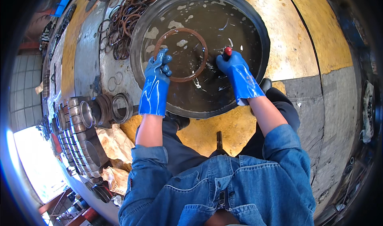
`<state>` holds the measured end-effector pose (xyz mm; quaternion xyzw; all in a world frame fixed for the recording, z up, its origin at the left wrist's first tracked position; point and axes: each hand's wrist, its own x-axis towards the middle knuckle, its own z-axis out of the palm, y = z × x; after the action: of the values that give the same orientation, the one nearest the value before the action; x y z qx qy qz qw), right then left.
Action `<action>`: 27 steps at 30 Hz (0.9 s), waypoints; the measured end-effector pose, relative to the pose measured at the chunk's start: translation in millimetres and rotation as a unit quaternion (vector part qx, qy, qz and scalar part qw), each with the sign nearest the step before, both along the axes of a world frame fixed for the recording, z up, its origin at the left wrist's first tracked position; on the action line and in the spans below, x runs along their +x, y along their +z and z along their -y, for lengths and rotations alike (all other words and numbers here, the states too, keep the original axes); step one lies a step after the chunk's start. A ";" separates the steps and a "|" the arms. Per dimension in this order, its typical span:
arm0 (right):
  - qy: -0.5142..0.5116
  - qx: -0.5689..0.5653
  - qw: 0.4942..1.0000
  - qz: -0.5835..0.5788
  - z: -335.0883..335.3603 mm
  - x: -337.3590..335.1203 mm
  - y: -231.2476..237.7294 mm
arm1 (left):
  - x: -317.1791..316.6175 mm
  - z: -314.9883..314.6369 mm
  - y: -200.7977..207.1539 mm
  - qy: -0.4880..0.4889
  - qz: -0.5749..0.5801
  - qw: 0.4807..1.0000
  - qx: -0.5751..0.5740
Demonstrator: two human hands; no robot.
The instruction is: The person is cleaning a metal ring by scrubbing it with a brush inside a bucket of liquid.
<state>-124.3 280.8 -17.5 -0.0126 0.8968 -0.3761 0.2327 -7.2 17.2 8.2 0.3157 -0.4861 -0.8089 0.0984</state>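
My left hand, in a blue rubber glove, is closed on the lower left edge of a thin brown ring. The ring is held over a wide round black tub of murky, greyish-brown liquid with patches of foam. On the right side of the tub, my right hand, gloved alike, is closed around a tool with a red handle end. The rest of that tool is hidden by the glove and the liquid, so its kind cannot be made out.
A heap of rusty rings lies left of the tub, with two thin rings nearer me. Stacked metal cylinders and shiny rings stand at lower left, beside crumpled brown paper. My legs straddle the tub's near side.
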 end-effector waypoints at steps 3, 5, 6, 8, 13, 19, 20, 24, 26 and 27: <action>0.090 0.065 0.988 -0.104 2.7 -1.9 15.0 | -3.0 -27.8 20.3 -0.013 0.042 0.997 -0.058; 0.132 -0.029 0.974 -0.179 9.5 2.7 35.9 | 1.7 -31.7 22.4 -0.037 0.037 0.995 -0.085; 0.194 -0.109 0.936 -0.272 8.3 7.4 50.0 | 3.9 -33.3 25.5 -0.054 0.037 0.993 -0.095; 0.251 -0.148 0.881 -0.373 10.0 3.1 48.1 | -1.3 -44.5 31.5 -0.076 0.056 0.988 -0.118; 0.245 0.027 0.902 -0.354 16.3 11.1 37.3 | -2.4 -62.5 51.5 -0.133 0.087 0.977 -0.141; 0.127 -0.049 0.989 0.059 25.6 14.1 24.8 | 1.0 -59.1 45.5 -0.115 0.069 0.975 -0.179; 0.126 -0.101 0.980 0.119 25.1 15.1 20.5 | 2.0 -57.7 44.1 -0.111 0.062 0.976 -0.176; 0.053 -0.339 0.899 0.271 26.1 36.3 19.0 | -0.7 -57.9 38.3 -0.105 0.039 0.981 -0.160; -0.009 -0.463 0.827 0.318 29.5 48.3 32.1 | 0.5 -56.7 37.9 -0.098 0.033 0.982 -0.156; -0.011 -0.464 0.822 0.332 31.0 47.5 29.7 | 1.6 -55.9 36.4 -0.094 0.027 0.983 -0.152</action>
<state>-76.8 249.8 12.2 0.0166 0.4853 -0.7316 0.4785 -5.6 73.1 44.6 0.2719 -0.6337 -0.7221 0.0556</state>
